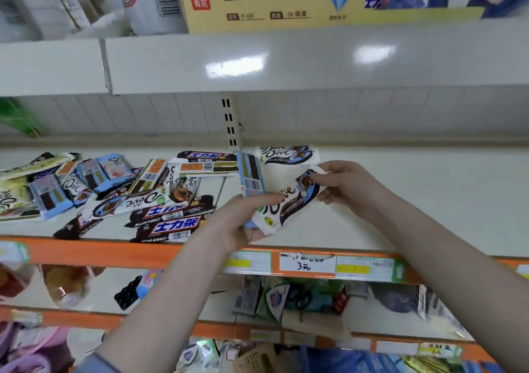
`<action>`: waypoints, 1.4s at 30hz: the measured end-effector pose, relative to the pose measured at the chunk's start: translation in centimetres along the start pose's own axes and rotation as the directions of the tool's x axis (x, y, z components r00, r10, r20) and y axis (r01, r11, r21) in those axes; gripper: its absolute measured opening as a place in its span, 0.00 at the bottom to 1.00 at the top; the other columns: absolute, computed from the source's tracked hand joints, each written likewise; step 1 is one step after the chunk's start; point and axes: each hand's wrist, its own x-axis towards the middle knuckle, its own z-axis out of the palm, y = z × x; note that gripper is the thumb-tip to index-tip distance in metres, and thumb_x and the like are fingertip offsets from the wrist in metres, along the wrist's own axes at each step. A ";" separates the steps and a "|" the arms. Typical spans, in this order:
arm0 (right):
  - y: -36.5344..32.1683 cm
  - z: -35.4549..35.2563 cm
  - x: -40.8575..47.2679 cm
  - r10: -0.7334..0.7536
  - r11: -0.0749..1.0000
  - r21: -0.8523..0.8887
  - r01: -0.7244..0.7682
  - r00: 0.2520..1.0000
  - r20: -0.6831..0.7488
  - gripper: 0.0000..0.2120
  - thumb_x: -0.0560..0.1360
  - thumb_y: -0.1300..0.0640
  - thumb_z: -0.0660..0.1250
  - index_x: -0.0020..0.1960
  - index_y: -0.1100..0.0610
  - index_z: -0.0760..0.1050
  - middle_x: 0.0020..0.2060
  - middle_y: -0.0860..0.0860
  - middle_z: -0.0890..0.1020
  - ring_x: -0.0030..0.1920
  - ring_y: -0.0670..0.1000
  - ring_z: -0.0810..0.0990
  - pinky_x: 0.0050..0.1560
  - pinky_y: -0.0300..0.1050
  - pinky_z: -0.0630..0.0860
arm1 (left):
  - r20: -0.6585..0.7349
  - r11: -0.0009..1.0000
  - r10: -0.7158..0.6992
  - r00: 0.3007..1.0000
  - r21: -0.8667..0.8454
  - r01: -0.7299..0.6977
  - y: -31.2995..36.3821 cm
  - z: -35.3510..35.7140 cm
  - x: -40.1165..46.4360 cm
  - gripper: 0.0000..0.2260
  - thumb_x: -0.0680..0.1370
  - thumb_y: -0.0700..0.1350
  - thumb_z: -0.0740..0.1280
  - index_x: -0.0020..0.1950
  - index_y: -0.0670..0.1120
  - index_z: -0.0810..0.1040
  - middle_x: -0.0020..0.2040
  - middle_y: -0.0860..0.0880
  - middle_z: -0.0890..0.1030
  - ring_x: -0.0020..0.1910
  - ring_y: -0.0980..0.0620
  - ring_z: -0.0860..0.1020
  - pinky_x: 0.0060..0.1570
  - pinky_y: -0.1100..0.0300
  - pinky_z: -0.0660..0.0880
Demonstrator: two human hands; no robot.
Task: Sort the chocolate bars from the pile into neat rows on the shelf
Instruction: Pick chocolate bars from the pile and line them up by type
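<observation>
Gripping: a Dove bar (287, 203) is held above the shelf (400, 195), pinched low by the left hand (243, 223) and at its top by the right hand (346, 186) | blue bar (251, 178) also held left (behind the Dove) | pile (114, 195) lies left.

Both our forearms reach up and forward from the lower edge, converging mid-view. Left hand (243, 223): palm turned up, fingers curled under, thumb laid across the top, gripping bars (282, 205). Right hand (347, 189): back facing us, thumb and fingertips pinching the far end of the top bar. Hands close together, not touching; wrists roughly straight
</observation>
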 end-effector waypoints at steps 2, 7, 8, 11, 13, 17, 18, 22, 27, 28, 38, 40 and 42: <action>0.1 0.0 0.0 0.013 0.999 0.052 -0.011 1.000 -0.026 0.04 0.73 0.65 0.66 0.43 0.58 0.73 0.36 0.56 0.82 0.24 0.48 0.79 0.24 0.35 0.74 | -0.045 0.997 0.003 0.999 -0.083 -0.007 0.5 -1.4 0.0 0.06 0.71 0.34 0.70 0.38 0.43 0.77 0.33 0.47 0.80 0.30 0.54 0.79 0.27 0.59 0.79; 1.2 0.5 -0.2 -0.089 0.992 -0.095 0.089 0.996 0.002 0.06 0.72 0.66 0.67 0.46 0.58 0.75 0.39 0.57 0.76 0.39 0.52 0.75 0.34 0.37 0.78 | -0.129 0.986 0.065 0.989 -0.146 -0.084 1.4 -3.5 0.4 0.07 0.72 0.32 0.69 0.39 0.41 0.73 0.43 0.44 0.74 0.33 0.48 0.74 0.21 0.62 0.76; 1.4 0.6 -0.3 -0.147 0.973 -0.179 0.145 0.989 -0.003 0.08 0.71 0.66 0.68 0.47 0.56 0.77 0.37 0.56 0.74 0.39 0.52 0.72 0.35 0.37 0.75 | -0.132 0.987 0.078 0.988 -0.129 -0.095 1.6 -3.6 0.5 0.06 0.72 0.32 0.69 0.40 0.41 0.73 0.43 0.43 0.73 0.32 0.48 0.74 0.20 0.63 0.75; 1.5 0.4 -0.5 -0.292 0.863 -0.429 0.269 0.956 0.011 0.12 0.69 0.61 0.71 0.49 0.48 0.80 0.34 0.55 0.70 0.34 0.51 0.65 0.35 0.40 0.61 | -0.122 0.989 0.097 0.988 -0.102 -0.110 1.9 -3.3 0.4 0.06 0.71 0.32 0.70 0.39 0.40 0.74 0.42 0.44 0.72 0.31 0.50 0.74 0.21 0.62 0.76; 1.5 0.3 -0.8 -0.350 0.784 -0.525 0.332 0.934 0.068 0.14 0.66 0.61 0.74 0.50 0.50 0.80 0.38 0.54 0.76 0.34 0.52 0.69 0.36 0.38 0.65 | -0.108 0.988 0.100 0.989 -0.104 -0.111 2.0 -3.3 0.7 0.06 0.71 0.33 0.70 0.37 0.40 0.75 0.40 0.44 0.73 0.25 0.51 0.76 0.23 0.61 0.77; 1.7 0.1 -0.9 -0.435 0.598 -0.677 0.430 0.883 0.177 0.22 0.61 0.58 0.78 0.54 0.56 0.80 0.49 0.50 0.81 0.48 0.45 0.78 0.50 0.29 0.70 | -0.068 0.989 0.090 0.994 -0.115 -0.098 1.9 -2.9 1.2 0.06 0.72 0.32 0.69 0.37 0.40 0.75 0.30 0.45 0.78 0.22 0.51 0.77 0.23 0.60 0.78; 1.7 0.0 -0.9 -0.442 0.563 -0.706 0.430 0.878 0.182 0.23 0.61 0.57 0.78 0.55 0.56 0.80 0.49 0.49 0.81 0.48 0.45 0.78 0.51 0.30 0.70 | -0.062 0.987 0.088 0.994 -0.128 -0.096 1.8 -2.7 1.3 0.06 0.72 0.32 0.68 0.38 0.39 0.75 0.26 0.46 0.78 0.21 0.52 0.77 0.24 0.60 0.79; 1.7 0.2 -0.4 -0.521 0.421 -0.781 0.461 0.828 0.208 0.23 0.62 0.56 0.78 0.56 0.57 0.79 0.48 0.52 0.83 0.49 0.50 0.79 0.53 0.41 0.72 | -0.054 0.978 0.082 0.995 -0.189 -0.091 1.6 -2.6 1.7 0.03 0.73 0.33 0.69 0.44 0.38 0.76 0.34 0.43 0.78 0.25 0.49 0.80 0.25 0.58 0.79; 1.5 -0.3 1.5 -0.608 0.298 -0.839 0.456 0.768 0.201 0.23 0.61 0.58 0.78 0.55 0.61 0.79 0.48 0.56 0.84 0.49 0.58 0.80 0.51 0.52 0.75 | -0.042 0.964 0.121 0.992 -0.234 -0.128 1.9 -3.2 2.5 0.07 0.76 0.43 0.67 0.39 0.43 0.74 0.34 0.46 0.79 0.33 0.49 0.82 0.30 0.56 0.80; 1.4 -0.4 2.0 -0.613 0.295 -0.846 0.445 0.767 0.190 0.23 0.62 0.59 0.78 0.55 0.61 0.79 0.48 0.56 0.84 0.48 0.58 0.80 0.50 0.51 0.75 | -0.043 0.965 0.128 0.991 -0.226 -0.135 2.1 -3.4 2.7 0.09 0.77 0.45 0.66 0.38 0.44 0.73 0.32 0.46 0.79 0.35 0.50 0.81 0.30 0.57 0.80; 2.6 -1.4 9.0 -0.499 0.314 -0.912 0.263 0.863 0.077 0.24 0.63 0.54 0.76 0.59 0.51 0.77 0.50 0.54 0.83 0.51 0.55 0.78 0.41 0.38 0.61 | -0.065 0.987 0.119 0.991 -0.100 -0.125 3.0 -5.3 3.2 0.23 0.76 0.64 0.57 0.37 0.46 0.71 0.32 0.48 0.73 0.24 0.53 0.73 0.23 0.65 0.73; 2.7 -1.2 9.6 -0.495 0.330 -0.906 0.263 0.866 0.071 0.24 0.64 0.55 0.75 0.59 0.50 0.77 0.51 0.53 0.83 0.51 0.55 0.78 0.41 0.38 0.62 | -0.057 0.987 0.111 0.992 -0.114 -0.117 3.0 -5.5 3.4 0.25 0.76 0.66 0.53 0.37 0.45 0.71 0.32 0.48 0.73 0.24 0.53 0.72 0.23 0.66 0.73; 2.7 -1.1 10.1 -0.486 0.349 -0.902 0.255 0.872 0.058 0.23 0.65 0.57 0.74 0.59 0.51 0.77 0.52 0.52 0.83 0.51 0.54 0.78 0.41 0.38 0.62 | -0.043 0.985 0.107 0.993 -0.132 -0.112 3.1 -5.6 3.5 0.28 0.75 0.68 0.51 0.37 0.45 0.71 0.32 0.48 0.73 0.24 0.53 0.72 0.23 0.66 0.72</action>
